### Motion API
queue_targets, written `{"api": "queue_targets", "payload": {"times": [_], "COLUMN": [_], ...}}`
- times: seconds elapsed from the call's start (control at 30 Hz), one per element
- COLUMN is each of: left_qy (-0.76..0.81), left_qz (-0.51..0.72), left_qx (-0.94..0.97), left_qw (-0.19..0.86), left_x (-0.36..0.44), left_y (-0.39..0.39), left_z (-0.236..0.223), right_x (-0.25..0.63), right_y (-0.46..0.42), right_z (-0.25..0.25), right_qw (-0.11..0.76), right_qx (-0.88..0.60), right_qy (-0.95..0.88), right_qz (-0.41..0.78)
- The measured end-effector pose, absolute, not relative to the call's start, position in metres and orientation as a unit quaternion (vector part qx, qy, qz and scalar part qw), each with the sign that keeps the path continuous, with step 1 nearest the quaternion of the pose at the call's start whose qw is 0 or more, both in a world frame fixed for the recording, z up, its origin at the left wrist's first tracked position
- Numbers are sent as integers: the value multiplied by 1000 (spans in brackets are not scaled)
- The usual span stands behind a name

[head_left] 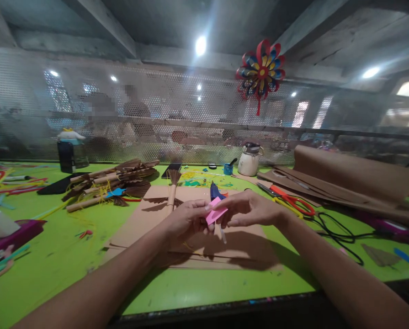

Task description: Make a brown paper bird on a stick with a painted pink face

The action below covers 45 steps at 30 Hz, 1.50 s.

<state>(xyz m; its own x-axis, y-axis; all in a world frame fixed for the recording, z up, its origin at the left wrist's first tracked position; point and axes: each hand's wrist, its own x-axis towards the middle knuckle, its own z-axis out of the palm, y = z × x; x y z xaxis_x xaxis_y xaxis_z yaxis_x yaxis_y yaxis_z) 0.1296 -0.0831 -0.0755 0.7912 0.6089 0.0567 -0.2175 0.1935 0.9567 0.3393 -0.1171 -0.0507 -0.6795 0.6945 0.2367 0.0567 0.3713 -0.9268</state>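
A small pink paper piece (215,214) is pinched between both my hands above a brown cardboard sheet (190,246). My left hand (187,219) grips its left end with closed fingers. My right hand (248,209) pinches its right end with thumb and fingers. A thin white stick (222,234) hangs just below the pink piece; which hand holds it I cannot tell. A blue glue gun (215,190) lies on the cardboard right behind my hands.
On the green table (60,260): small brown brooms (111,183) at left, red scissors (293,201) and a black cable (337,233) at right, brown paper roll (355,171), white jar (249,160), a paper pinwheel (261,68) on the mesh partition. People sit beyond the mesh.
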Motion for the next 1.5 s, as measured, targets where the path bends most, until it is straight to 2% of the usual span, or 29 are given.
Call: {"api": "queue_targets", "payload": {"times": [0.13, 0.3, 0.53, 0.73, 0.97, 1.27, 1.5], "left_qy": [168, 188, 191, 266, 228, 238, 247], "left_qz": [256, 273, 291, 313, 311, 333, 328], "left_qx": [591, 607, 695, 778, 752, 791, 811], "left_qw": [746, 723, 629, 476, 534, 455, 417], "left_x": [131, 137, 136, 141, 143, 145, 143], "left_y": [-85, -95, -100, -95, -98, -93, -91], "left_z": [-75, -70, -66, -75, -77, -82, -85], "right_x": [330, 328, 329, 323, 318, 324, 323], "right_y": [-116, -115, -109, -108, -110, -105, -104], "right_z": [-58, -60, -61, -65, -62, -66, -66], "right_qw": [390, 423, 461, 479, 520, 492, 504], "right_qx": [-292, -309, -315, -326, -336, -334, -351], "right_qy": [-755, -730, -732, -708, -645, -657, -650], "right_qz": [439, 439, 390, 403, 448, 464, 447]}}
